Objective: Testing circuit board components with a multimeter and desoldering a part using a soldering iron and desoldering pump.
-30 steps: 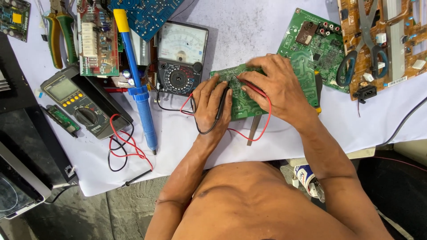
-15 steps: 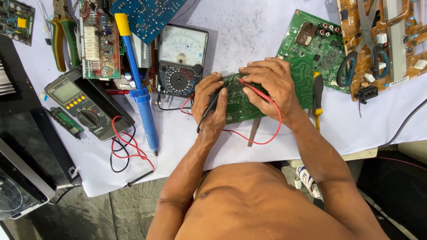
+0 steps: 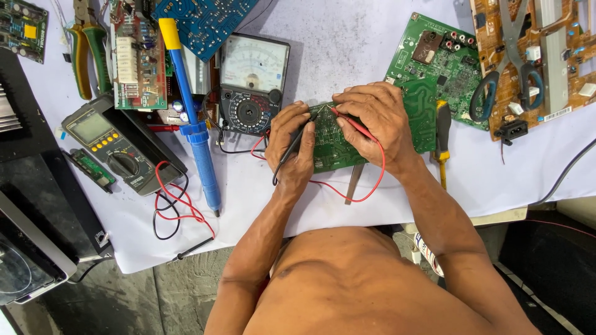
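A small green circuit board (image 3: 328, 144) lies on the white sheet between both hands. My left hand (image 3: 292, 144) holds a black test probe (image 3: 297, 141) with its tip on the board. My right hand (image 3: 374, 119) holds a red test probe (image 3: 349, 120), its tip also on the board, close to the black one. Red and black leads run from the probes to an analog multimeter (image 3: 251, 84) just left of my left hand. My right hand partly covers the board.
A blue desoldering pump (image 3: 194, 127), a digital multimeter (image 3: 115, 147) with looped leads and green-handled pliers (image 3: 87, 53) lie at left. A larger green board (image 3: 437, 68), a yellow-handled screwdriver (image 3: 442, 139), an orange board (image 3: 540, 56) and scissors (image 3: 509, 68) lie at right.
Both hands shifted slightly on the small board and brought the two probe tips closer together on it. The view has drifted a little.
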